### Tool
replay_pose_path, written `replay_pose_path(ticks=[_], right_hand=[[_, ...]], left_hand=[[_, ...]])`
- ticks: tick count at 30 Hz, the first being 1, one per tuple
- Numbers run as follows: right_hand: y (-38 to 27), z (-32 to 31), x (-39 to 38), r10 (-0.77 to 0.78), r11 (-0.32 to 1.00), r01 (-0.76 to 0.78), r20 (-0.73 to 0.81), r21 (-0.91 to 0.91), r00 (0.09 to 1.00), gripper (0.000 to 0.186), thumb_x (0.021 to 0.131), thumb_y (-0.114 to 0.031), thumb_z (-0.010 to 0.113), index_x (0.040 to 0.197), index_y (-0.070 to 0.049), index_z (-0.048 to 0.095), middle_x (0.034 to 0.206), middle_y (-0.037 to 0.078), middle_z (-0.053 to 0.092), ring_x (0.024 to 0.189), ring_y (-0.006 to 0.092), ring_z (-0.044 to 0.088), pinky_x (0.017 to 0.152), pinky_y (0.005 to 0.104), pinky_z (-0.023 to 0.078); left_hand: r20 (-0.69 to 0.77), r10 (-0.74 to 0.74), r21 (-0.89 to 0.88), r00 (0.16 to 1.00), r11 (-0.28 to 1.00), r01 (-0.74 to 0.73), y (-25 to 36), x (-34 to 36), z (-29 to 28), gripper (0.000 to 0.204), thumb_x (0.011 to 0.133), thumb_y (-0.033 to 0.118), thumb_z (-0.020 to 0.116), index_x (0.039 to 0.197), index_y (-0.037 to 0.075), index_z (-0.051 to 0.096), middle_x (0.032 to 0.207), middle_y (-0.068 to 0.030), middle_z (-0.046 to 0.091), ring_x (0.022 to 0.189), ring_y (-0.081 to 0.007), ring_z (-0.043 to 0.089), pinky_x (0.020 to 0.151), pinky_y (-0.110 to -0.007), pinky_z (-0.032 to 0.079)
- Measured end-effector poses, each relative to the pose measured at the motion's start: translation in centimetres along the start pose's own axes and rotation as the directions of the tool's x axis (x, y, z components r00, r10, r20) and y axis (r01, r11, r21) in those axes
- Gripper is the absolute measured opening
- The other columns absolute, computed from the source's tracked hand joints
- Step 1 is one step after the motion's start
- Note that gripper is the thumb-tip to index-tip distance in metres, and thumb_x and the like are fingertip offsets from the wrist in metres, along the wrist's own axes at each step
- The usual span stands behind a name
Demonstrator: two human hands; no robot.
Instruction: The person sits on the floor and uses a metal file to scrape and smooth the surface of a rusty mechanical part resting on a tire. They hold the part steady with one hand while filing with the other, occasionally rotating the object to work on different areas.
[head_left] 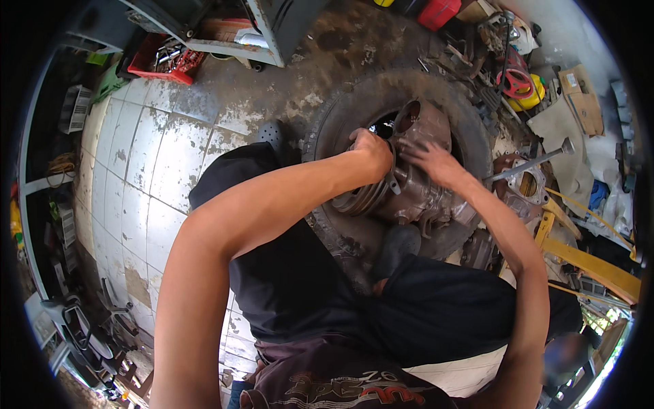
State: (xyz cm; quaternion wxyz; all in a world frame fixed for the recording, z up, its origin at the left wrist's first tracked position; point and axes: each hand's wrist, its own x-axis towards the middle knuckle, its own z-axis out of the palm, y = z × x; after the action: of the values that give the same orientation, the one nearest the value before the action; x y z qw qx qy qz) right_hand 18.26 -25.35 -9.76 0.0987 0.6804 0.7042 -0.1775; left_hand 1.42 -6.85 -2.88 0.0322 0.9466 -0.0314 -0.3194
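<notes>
1. The casting (413,196) lay within the tyre (325,129), beneath both hands, stretching roughly near to far.
2. The left hand (373,155) curled over its left side; whether it gripped anything, I couldn't tell.
3. The right hand (436,162), blurred, fingers spread, was nearer its middle.

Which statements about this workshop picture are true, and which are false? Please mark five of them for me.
1. The brown metal assembly sits within the tyre. True.
2. The left hand is on the floor tiles. False: it is at the metal assembly, curled.
3. The right hand is bare. True.
4. The red crate is at the picture's lower right. False: the crate is at upper left.
5. The person's trousers are dark. True.
</notes>
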Motion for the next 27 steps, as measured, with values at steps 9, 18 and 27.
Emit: replay_pose_path(ticks=[9,18,27], right_hand=[[0.9,-0.8,1.8,0.078,0.983,-0.076,0.001,-0.169,0.997,0.065,0.082,-0.002,0.053,0.145,-0.014,0.043,0.143,0.005,0.045,0.113,0.0302,0.053,0.096,0.041,0.045],[1.7,-1.5,1.2,0.1,0.982,-0.083,-0.09,0.172,0.991,0.07,0.073,-0.001,0.061,0.14,-0.007,0.043,0.144,0.014,0.042,0.122,0.0371,0.047,0.102,0.0444,0.043],[1.7,-3.8,1.5,0.102,0.991,-0.102,0.008,0.089,0.995,0.083,0.072,0.006,0.059,0.149,-0.01,0.031,0.144,0.018,0.04,0.127,0.0382,0.046,0.103,0.0435,0.044]], left_hand=[[0.026,-0.041,0.053,0.999,0.998,0.04,0.3,1.7,1.2,0.031,0.084,0.024,0.065,0.11,0.008,0.071,0.113,-0.0099,0.07,0.104,-0.0257,0.068,0.076,-0.043,0.051],[0.035,-0.017,0.054,0.999,0.998,0.015,0.3,1.6,0.7,0.033,0.085,0.021,0.063,0.114,0.008,0.07,0.117,-0.0088,0.069,0.107,-0.0272,0.067,0.078,-0.049,0.051],[0.003,-0.021,-0.035,1.0,0.999,0.021,0.1,1.8,1.2,0.033,0.085,0.022,0.067,0.113,0.005,0.071,0.109,-0.0162,0.07,0.098,-0.0351,0.067,0.084,-0.052,0.049]])
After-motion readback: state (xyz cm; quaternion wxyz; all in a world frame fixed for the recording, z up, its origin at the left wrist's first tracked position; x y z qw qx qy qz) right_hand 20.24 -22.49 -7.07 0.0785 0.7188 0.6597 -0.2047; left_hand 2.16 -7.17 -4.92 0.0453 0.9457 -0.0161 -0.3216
